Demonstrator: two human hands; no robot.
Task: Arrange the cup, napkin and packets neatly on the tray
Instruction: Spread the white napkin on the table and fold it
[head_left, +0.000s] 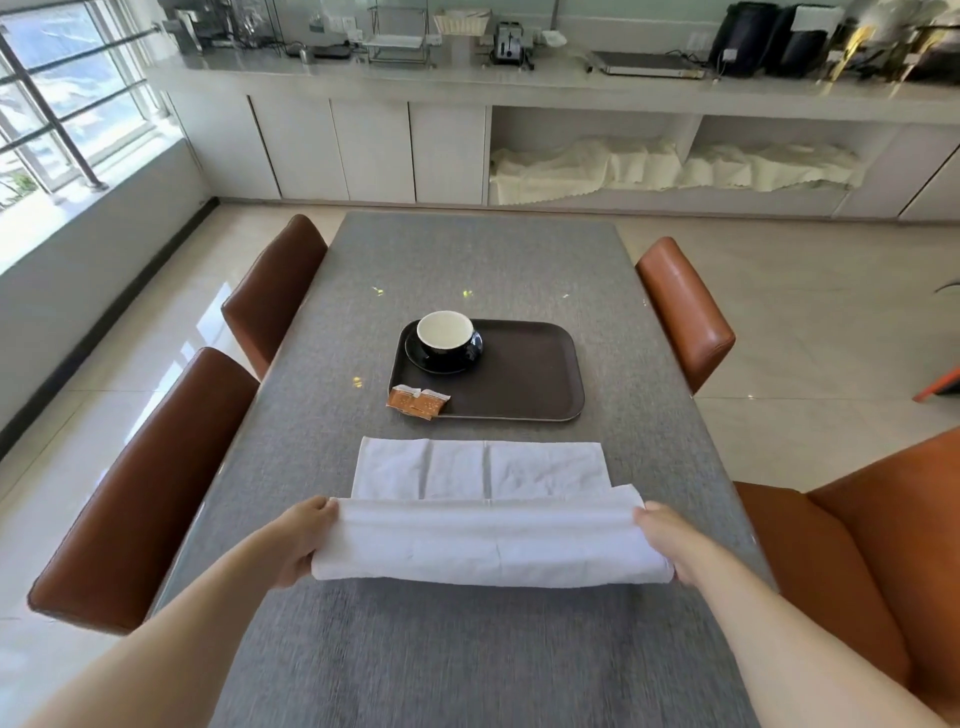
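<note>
A white napkin (483, 519) lies on the grey table in front of me, its near half lifted and folded over toward the far half. My left hand (306, 540) grips the napkin's left end and my right hand (667, 543) grips its right end. Beyond the napkin sits a dark brown tray (524, 379). A black cup with a white inside (447, 335) stands on a black saucer in the tray's far left corner. Two orange and white packets (418, 401) lie across the tray's near left edge, partly on the table.
The grey table (467, 260) has two brown chairs (156, 483) on its left and orange chairs (685, 312) on its right. A white counter with appliances (519, 67) runs along the far wall.
</note>
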